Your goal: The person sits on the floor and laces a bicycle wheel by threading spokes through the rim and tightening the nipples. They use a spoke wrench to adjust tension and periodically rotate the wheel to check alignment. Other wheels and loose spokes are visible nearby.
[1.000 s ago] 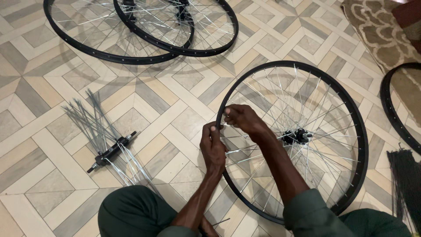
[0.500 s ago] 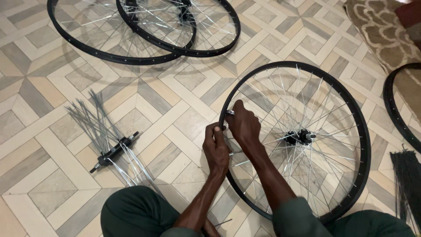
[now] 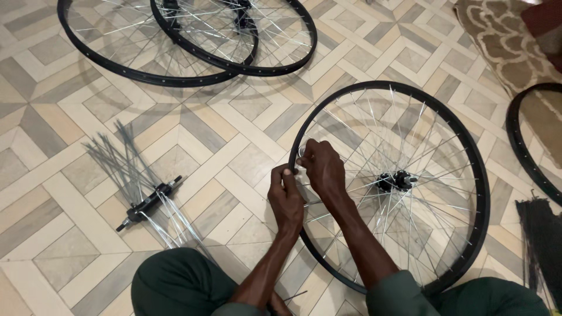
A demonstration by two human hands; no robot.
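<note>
View from above of a person seated on a tiled floor point(image 3: 52, 234) patterned in beige and grey, knees in dark green trousers at the bottom edge. A black bicycle wheel point(image 3: 475, 175) lies flat on the floor in front of them, right of centre, its silver spokes fanning from a dark hub point(image 3: 397, 181) to the rim.

Both hands meet at the wheel's 9 o'clock edge, probably because that stretch of rim lies nearest the body, within easy reach. The left hand point(image 3: 285, 199) sits just outside the rim, fingers curled shut and pinching at the rim's edge; what it pinches is too small to tell. The right hand point(image 3: 322, 167) reaches in over the spokes from the inner side, wrist bent, fingertips closed on something small at the rim, possibly a spoke end. Both forearms rise from the bottom of the frame and converge, the hands touching or nearly so.

At 9 o'clock from the hands, well apart, a loose hub with a spray of unattached spokes point(image 3: 146, 196) lies on the floor. At 11 o'clock, two more spoked wheels point(image 3: 187, 41) overlap near the top edge. At 3 o'clock, another black rim point(image 3: 518, 146) is partly cut off, with a bundle of dark spokes point(image 3: 541, 246) below it. A patterned rug point(image 3: 497, 35) fills the top right corner.
</note>
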